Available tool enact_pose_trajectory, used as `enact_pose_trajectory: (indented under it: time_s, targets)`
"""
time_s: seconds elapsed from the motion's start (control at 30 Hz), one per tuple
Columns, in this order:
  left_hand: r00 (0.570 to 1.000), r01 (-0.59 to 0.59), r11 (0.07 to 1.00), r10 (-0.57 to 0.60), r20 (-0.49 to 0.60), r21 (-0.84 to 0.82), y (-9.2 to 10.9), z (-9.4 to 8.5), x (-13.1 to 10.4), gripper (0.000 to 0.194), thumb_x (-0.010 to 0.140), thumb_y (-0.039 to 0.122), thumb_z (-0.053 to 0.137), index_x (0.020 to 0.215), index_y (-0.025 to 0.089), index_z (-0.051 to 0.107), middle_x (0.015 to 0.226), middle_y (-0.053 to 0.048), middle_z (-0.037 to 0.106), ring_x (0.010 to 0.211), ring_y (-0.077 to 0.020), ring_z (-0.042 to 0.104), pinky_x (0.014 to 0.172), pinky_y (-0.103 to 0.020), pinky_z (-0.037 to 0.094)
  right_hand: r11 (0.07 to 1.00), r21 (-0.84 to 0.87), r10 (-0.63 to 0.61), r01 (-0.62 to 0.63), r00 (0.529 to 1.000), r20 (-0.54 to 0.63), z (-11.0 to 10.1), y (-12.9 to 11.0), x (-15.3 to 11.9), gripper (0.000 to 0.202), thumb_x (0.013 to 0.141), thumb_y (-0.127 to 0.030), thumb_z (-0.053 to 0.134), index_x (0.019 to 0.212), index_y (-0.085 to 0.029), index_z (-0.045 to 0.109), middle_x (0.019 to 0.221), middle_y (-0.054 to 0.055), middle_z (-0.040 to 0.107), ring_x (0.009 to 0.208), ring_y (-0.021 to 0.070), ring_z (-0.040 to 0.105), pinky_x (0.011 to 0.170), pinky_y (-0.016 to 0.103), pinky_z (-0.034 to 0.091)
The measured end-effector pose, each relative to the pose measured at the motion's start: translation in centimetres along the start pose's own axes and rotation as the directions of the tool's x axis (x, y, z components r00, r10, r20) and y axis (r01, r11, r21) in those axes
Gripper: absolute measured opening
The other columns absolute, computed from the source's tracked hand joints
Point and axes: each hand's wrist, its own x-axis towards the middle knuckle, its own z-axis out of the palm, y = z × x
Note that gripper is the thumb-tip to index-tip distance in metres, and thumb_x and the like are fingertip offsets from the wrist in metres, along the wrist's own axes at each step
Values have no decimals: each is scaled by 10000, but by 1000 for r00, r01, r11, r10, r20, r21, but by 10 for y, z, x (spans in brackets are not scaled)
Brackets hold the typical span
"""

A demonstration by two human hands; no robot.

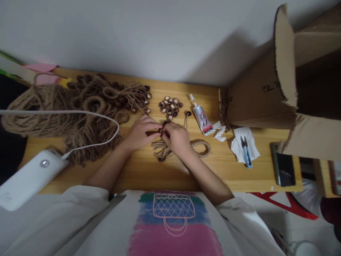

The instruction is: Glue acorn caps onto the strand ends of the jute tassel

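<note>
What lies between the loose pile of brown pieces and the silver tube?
In the head view, one brown piece with a thin cord lies between the pile and the tube.

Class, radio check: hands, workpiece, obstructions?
Left hand, right hand: close together at small brown rounded piece; grip unclear. Looped tan twine cord: partly behind right hand.

Shirt (pixel 106 231): white, loose, softly creased towards the sides
Left sleeve (pixel 76 202): white, wide, ending near the elbow
Right sleeve (pixel 245 217): white as well, the same roomy cut
Print (pixel 149 241): painted-looking bands across the front, green, then blue, then broad magenta-pink, with ragged, brushy edges
Bag drawing (pixel 174 206): pale pink outline over the bands, a rounded rectangle criss-crossed into diamonds
Bag handle (pixel 175 235): curved loop in similar pale lines, over the magenta
Forearms (pixel 210 174): bare below the sleeves
Left hand (pixel 144 131): bare
Right hand (pixel 176 137): bare
</note>
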Motion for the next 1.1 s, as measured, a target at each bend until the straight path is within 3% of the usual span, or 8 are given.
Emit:
enact_pose_trajectory:
  time_s: [1.1]
  targets:
    - [998, 54, 999, -54, 15, 6, 4, -2, 0, 169, 780, 286, 635, 895, 183, 703, 796, -36, 685, 795, -192, 557, 774, -346, 443, 1000, 7, -2, 2, 1000, -21, 1, 1, 0, 146, 847, -211, 517, 900, -163, 645, 905, 66, 665, 854, 205, 592, 733, 283, 384]
